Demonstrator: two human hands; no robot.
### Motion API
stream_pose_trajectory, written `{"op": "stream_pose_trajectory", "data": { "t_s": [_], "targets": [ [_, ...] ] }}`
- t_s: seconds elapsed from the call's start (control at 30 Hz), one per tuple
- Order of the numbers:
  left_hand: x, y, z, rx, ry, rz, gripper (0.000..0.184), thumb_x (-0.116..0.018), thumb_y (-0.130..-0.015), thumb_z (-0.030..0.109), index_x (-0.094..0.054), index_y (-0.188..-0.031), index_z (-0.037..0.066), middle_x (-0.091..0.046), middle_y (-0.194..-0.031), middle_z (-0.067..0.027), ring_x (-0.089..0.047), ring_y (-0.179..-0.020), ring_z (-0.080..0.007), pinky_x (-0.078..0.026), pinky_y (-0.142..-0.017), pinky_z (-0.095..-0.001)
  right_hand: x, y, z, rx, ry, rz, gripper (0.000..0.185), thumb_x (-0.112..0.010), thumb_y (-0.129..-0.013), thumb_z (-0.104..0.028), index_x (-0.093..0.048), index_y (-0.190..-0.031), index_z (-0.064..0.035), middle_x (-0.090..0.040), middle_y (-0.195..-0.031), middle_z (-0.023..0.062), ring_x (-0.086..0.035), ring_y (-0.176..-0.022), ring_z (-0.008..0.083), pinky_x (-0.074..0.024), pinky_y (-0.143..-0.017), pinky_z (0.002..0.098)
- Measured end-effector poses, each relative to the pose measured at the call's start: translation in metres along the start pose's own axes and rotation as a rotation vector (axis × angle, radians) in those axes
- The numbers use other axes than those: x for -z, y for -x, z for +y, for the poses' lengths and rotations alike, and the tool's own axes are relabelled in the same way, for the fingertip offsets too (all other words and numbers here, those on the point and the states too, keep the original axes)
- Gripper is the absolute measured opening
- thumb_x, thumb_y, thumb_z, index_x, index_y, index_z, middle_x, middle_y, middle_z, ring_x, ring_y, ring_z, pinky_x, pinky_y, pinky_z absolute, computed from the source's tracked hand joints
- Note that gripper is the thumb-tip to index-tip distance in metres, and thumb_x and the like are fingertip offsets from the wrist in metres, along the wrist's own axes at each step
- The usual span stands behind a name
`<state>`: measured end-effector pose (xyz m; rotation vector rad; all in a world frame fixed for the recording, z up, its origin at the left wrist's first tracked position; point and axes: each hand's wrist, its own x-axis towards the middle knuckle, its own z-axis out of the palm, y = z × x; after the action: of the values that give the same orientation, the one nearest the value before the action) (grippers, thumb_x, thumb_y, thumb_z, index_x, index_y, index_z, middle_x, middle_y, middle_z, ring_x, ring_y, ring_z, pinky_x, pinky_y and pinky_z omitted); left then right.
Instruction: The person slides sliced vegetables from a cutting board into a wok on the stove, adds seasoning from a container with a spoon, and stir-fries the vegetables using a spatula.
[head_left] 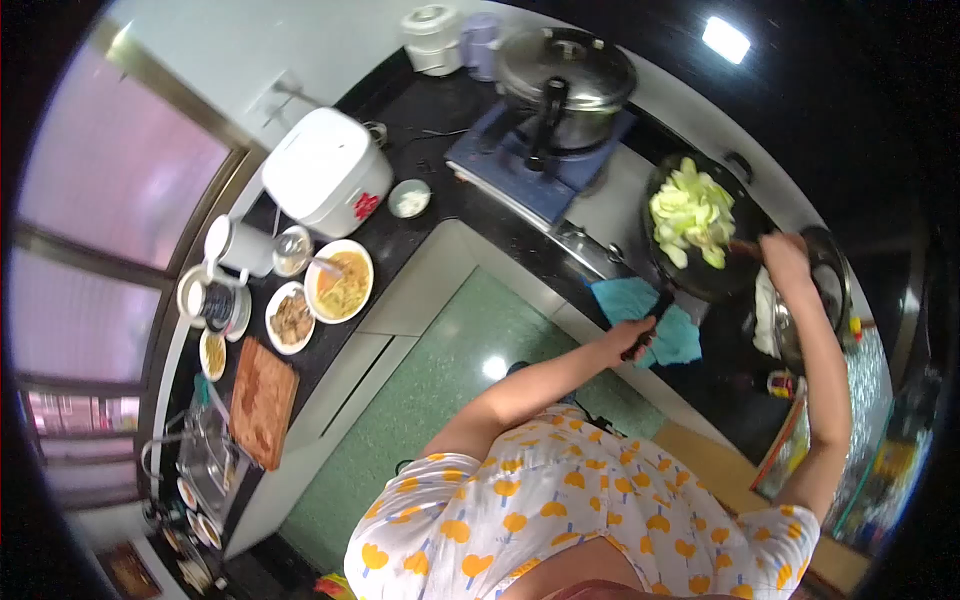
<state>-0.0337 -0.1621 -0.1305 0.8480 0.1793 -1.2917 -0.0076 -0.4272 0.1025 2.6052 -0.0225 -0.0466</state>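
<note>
A dark wok [740, 285] on the stove holds a heap of pale green sliced vegetable [692, 212]. My left hand [632, 342] is wrapped round the wok's black handle [658, 313]. A teal cloth [675, 340] lies under that handle, beside my fingers. At the wok's right rim, my right hand [785, 262] is closed on a brown-ended utensil [743, 246], which looks like a spatula and reaches toward the vegetable. Its far end is hidden, so I cannot tell its exact kind.
A pressure cooker [565, 85] stands on a blue gas stove [520, 175] beyond the wok. To the left are a white rice cooker [325, 165], bowls of food [340, 280] and a cutting board [262, 405] near the sink [208, 460]. A glass lid [815, 300] lies right of the wok.
</note>
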Motion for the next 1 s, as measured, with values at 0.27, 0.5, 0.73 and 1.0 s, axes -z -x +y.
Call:
{"op": "stream_pose_trajectory", "data": {
  "t_s": [0.27,0.5,0.73,1.0],
  "targets": [
    [0.004,-0.002,-0.002,0.007,0.045,-0.05,0.037,-0.059,-0.088,0.044,-0.055,-0.088,0.007,-0.051,-0.068,-0.0013,-0.045,-0.048,-0.0087,-0.037,-0.04,-0.0222,0.074,-0.001,-0.038,0.225,-0.12,-0.526,0.025,-0.067,-0.076,-0.033,-0.072,-0.089,-0.0126,-0.067,-0.082,0.0168,-0.065,-0.082,0.0317,-0.0499,-0.075,0.0423],
    [0.003,0.0,-0.001,-0.085,-0.055,-0.016,0.037,-0.057,-0.089,0.045,-0.06,-0.089,0.008,-0.053,-0.069,0.0002,-0.045,-0.049,-0.0082,-0.037,-0.042,-0.0222,-0.024,-0.035,-0.062,-0.129,-0.165,-0.296,0.022,-0.055,-0.081,-0.016,-0.069,-0.09,-0.0024,-0.067,-0.09,0.0173,-0.066,-0.085,0.0312,-0.0518,-0.074,0.0409],
    [0.002,0.007,0.007,0.056,0.051,-0.025,0.036,-0.061,-0.088,0.042,-0.056,-0.089,0.006,-0.052,-0.07,-0.0006,-0.047,-0.05,-0.0092,-0.039,-0.041,-0.0224,0.006,0.002,0.018,-0.356,-0.534,-0.568,0.033,-0.061,-0.083,-0.036,-0.07,-0.082,-0.0048,-0.065,-0.062,0.0101,-0.065,-0.059,0.0228,-0.0502,-0.061,0.0354],
    [-0.004,0.015,0.013,0.066,0.041,-0.006,0.035,-0.06,-0.088,0.04,-0.055,-0.091,0.006,-0.052,-0.072,-0.0007,-0.047,-0.051,-0.0088,-0.038,-0.042,-0.0216,0.088,-0.032,-0.057,-0.021,-0.374,-0.502,0.054,-0.055,-0.084,-0.053,-0.067,-0.069,-0.0024,-0.064,-0.064,0.0106,-0.065,-0.064,0.0239,-0.0505,-0.063,0.0357]
  ]
}}
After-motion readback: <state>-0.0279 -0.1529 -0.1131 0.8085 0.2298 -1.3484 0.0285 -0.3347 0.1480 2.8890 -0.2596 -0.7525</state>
